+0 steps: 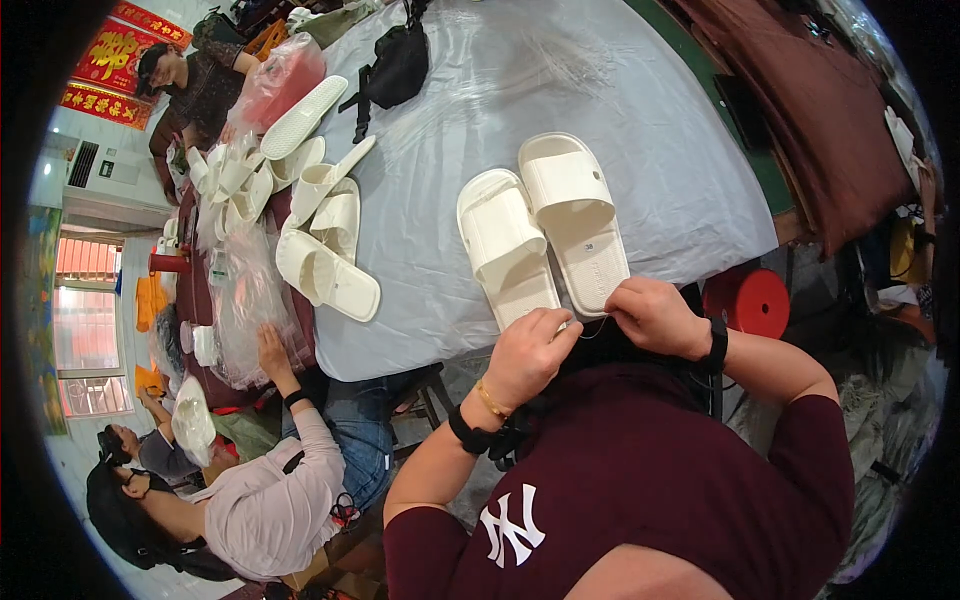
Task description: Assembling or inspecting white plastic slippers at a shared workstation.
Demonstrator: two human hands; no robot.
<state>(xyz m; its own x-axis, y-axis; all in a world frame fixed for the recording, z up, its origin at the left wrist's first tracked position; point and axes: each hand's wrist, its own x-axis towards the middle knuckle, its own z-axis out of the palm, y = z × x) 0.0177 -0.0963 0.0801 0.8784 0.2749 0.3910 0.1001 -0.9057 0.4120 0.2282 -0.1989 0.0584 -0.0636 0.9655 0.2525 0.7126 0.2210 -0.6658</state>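
Over on the left, a co-worker in a pale top [270, 510] has a hand by clear plastic bags [245, 300]; just right, loose cream slide sandals [345, 285] lie heaped. A black bag [400, 65] sits farther back. Now the main pair: left slide [495, 225] and right slide [580, 225], side by side on the sheeted table [690, 190], heels at its near edge. The left hand [530, 350] and right hand [652, 315] meet those heels, fingertips pinched together, seemingly on a thin strand [594, 327]. Rightmost, a red round stool [750, 303].
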